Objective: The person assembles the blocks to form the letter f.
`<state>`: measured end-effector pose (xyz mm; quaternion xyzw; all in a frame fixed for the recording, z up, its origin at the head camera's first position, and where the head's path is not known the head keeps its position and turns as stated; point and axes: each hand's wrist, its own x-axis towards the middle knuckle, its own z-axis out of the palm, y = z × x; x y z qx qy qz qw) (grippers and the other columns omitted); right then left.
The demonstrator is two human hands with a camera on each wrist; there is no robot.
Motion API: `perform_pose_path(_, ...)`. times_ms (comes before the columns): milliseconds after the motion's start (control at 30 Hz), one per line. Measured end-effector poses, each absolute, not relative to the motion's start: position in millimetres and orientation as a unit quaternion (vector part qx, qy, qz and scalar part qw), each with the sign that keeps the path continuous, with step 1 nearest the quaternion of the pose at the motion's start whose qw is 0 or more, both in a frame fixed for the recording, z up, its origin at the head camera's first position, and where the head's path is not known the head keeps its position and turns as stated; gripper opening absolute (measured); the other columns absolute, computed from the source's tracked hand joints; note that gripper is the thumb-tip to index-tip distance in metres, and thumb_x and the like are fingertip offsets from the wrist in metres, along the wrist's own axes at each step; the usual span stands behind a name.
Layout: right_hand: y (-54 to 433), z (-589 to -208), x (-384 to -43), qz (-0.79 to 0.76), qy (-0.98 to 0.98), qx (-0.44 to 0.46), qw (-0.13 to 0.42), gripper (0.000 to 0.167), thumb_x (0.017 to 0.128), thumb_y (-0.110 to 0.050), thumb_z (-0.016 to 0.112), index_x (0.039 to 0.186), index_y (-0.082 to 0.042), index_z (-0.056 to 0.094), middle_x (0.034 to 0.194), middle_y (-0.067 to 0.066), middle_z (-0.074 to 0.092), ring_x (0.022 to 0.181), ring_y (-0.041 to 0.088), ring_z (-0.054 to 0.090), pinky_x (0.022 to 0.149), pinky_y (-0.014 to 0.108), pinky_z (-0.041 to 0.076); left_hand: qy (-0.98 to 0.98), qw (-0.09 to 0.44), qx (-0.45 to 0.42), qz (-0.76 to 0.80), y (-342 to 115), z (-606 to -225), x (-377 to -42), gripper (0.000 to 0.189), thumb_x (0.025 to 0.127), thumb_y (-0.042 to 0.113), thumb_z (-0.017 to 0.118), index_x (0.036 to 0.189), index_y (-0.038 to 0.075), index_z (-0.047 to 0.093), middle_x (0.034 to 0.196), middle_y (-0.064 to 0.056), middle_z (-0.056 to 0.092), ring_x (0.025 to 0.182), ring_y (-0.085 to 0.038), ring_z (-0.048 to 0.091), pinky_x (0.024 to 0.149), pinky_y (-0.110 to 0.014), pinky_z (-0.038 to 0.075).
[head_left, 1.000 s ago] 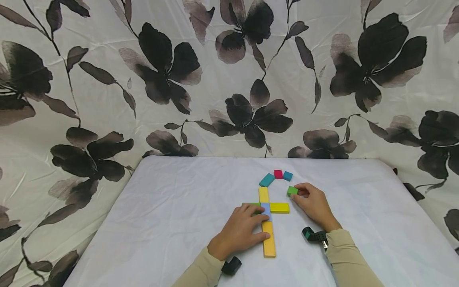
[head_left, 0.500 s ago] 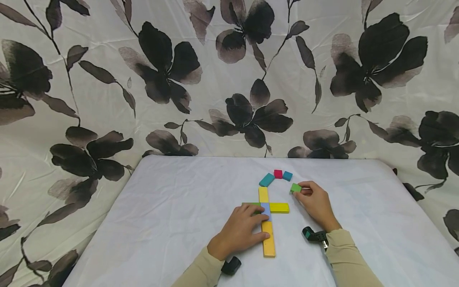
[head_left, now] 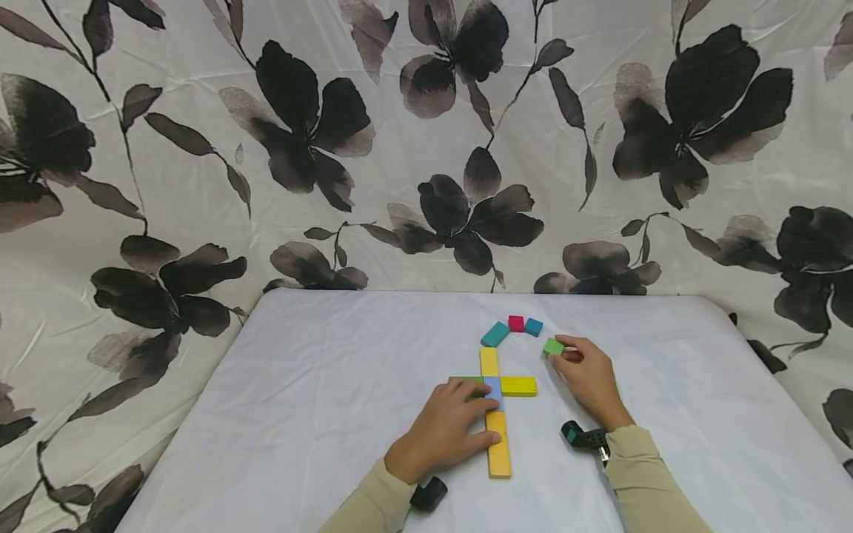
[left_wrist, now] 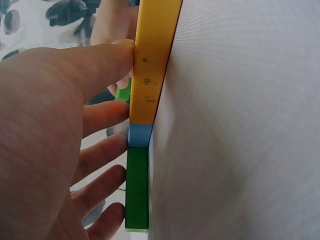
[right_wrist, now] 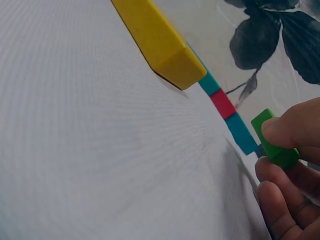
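Note:
Between the thumb and fingers of my right hand a small green block is pinched; in the right wrist view the green block looks tilted beside the row's end. My left hand rests its fingertips on a cross of blocks. It touches the orange block, the blue block and the green bar, which the hand partly covers in the head view. A yellow block points right from the cross, and another yellow block extends from its far end.
From the far yellow block curves a row: a teal block, a red block and a blue-teal block. All lie on the white-covered table. Behind hangs a floral cloth. Black wrist cameras sit near both sleeves.
My right hand has shifted the green block slightly right and away from me, turning it a little. The left hand stays in place on the blocks.

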<state>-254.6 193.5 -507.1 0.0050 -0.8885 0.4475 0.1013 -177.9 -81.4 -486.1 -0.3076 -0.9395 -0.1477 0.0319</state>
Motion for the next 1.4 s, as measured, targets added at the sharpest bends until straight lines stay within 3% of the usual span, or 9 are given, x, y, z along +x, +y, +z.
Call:
perform_pose_path(300,193.7,-507.1,-258.1,0.457,-0.885,-0.011,0.086,0.041,0.092,-0.017,0.07,0.131,-0.005,0.063,0.122,0.013,0.064,0.104,0.026,0.061,0.087,0.04,0.052,-0.939,0.035,-0.308,-0.148,-81.5,-486.5,-177.9,0.048,0.092,0.057,0.065,0.13,0.028,0.068,0.139,0.007,0.054,0.129,-0.015,0.043,0.104,-0.04,0.04)
perform_pose_path(567,195.3,-503.9,-261.8,0.461,-0.883,-0.015,0.081,0.041,0.093,-0.022,0.07,0.129,-0.005,0.062,0.116,0.013,0.065,0.1,0.027,0.06,0.076,0.027,0.052,-0.939,0.04,-0.309,-0.145,-80.7,-487.2,-178.8,0.049,0.092,0.058,0.065,0.13,0.028,0.068,0.138,0.007,0.054,0.129,-0.015,0.044,0.103,-0.04,0.041)
perform_pose_path(900,196.9,-502.9,-273.8,0.485,-0.871,-0.037,0.07,0.041,0.093,-0.024,0.069,0.128,-0.003,0.061,0.111,0.014,0.064,0.093,0.026,0.061,0.068,0.024,0.053,-0.939,0.037,-0.309,-0.146,-80.2,-487.4,-178.8,0.048,0.092,0.057,0.065,0.13,0.028,0.068,0.138,0.007,0.054,0.128,-0.016,0.044,0.104,-0.041,0.041)
perform_pose_path(1400,196.4,-503.0,-285.4,0.472,-0.877,-0.019,0.086,0.039,0.093,-0.023,0.071,0.124,-0.001,0.063,0.106,0.014,0.065,0.091,0.025,0.059,0.073,0.027,0.05,-0.938,0.036,-0.311,-0.15,-81.3,-487.2,-178.3,0.049,0.092,0.059,0.064,0.129,0.028,0.069,0.137,0.007,0.054,0.127,-0.015,0.044,0.103,-0.04,0.041)
